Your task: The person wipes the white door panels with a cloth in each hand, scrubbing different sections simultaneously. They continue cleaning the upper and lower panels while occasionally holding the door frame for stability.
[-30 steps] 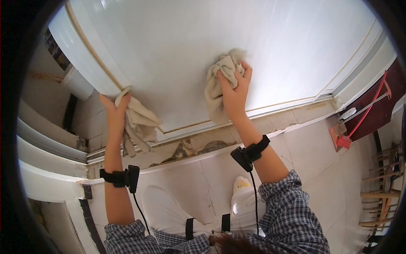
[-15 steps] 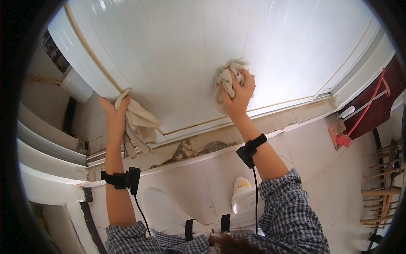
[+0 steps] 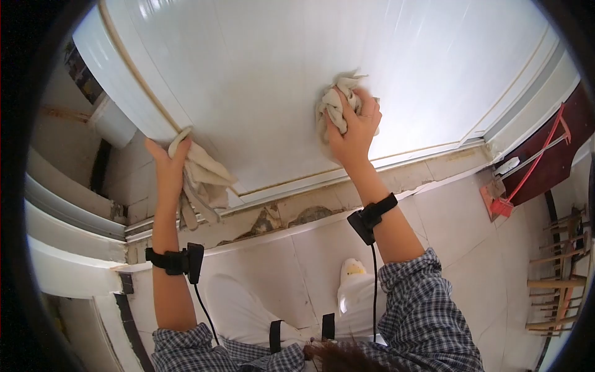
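My right hand is closed on a crumpled beige cloth and presses it against the glossy white door panel. At the panel's left edge, my left hand grips a second pale cloth, whose loose end hangs down beside the wrist. The thumb and fingers of that hand lie around the door's edge, with the cloth between them and the panel. Both forearms carry black straps with small cabled devices.
Below the door runs a worn sill with chipped patches and a metal track. A red dustpan and a long red handle lean at the right, near wooden stools. A white bucket-like container stands behind the door at left.
My right hand and its cloth have shifted slightly up and to the right on the panel, and the cloth's folds look different. The left hand stays at the door's edge.
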`<state>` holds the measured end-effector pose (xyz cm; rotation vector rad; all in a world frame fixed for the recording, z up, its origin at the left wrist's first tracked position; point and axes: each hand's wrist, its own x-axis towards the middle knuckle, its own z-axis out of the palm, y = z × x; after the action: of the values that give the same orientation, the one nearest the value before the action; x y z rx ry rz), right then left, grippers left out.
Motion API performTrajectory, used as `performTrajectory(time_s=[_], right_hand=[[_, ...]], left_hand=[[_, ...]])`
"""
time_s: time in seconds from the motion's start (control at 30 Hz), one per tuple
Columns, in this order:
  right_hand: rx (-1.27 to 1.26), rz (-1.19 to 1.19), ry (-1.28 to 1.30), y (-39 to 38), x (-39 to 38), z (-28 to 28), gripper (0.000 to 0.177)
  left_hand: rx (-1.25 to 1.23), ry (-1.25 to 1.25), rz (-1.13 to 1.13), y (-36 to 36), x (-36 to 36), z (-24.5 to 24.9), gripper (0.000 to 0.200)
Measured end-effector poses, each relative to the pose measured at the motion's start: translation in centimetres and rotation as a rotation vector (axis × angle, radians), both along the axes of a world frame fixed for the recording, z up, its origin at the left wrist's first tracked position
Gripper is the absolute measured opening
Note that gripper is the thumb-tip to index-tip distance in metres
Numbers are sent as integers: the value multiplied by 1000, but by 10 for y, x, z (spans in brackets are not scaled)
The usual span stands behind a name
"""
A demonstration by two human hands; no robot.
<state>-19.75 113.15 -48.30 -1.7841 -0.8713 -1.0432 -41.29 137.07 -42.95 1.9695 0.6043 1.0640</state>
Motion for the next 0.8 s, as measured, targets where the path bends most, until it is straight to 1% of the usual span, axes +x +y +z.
performTrajectory(time_s=[0.17,0.23,0.33,0.43,0.53,0.63,0.73,0.8], right_hand=[[-102,-15,-54,-7,4,-12,48],[-130,-27,-56,-7,2,-5,48],[-87,-15,-37,-5,0,12,49],[-160,-23,-94,-6,4,-3,48],[-157,-3,-75,-8,3,-7,48],[-77,7,-37,-6,3,6,48],[-83,10,-48,-7,6,-1,47],[-61,19,-52,-8,5,-13,47]], left_hand=[[8,-23,-6,3,1,-3,77],[21,-14,-1,6,1,-3,77],[13,-4,12,7,1,-5,79],[-63,-9,-3,-1,-1,2,80],[64,-21,-4,4,0,-2,79],[29,-19,-11,4,1,-3,77],[-35,8,6,-3,0,3,76],[25,8,5,0,0,2,75]])
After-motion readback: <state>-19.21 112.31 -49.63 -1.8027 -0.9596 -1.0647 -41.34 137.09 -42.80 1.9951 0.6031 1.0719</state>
